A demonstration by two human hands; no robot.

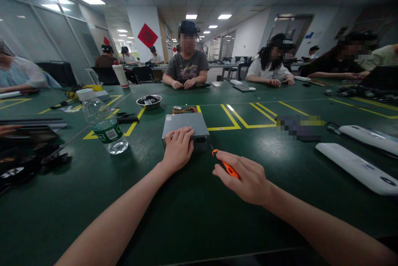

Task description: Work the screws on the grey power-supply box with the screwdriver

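Grey metal box (177, 122) lies flat on green bench (174, 220), dead ahead; looks longest L–R, one side twd wearer, wires (187, 110) bunched at far side. L hand (178, 150) rests over its top & nr edge, fingers bent, slightly apart; can't tell if gripping. R hand (247, 175) has fingers & thumb pinching orange/blk screwdriver (230, 170): long axis diag., handle end twd palm, shaft pointing fwd-L at box's nr R corner, tip contact unclear. Water bottle (108, 132) stands to L.
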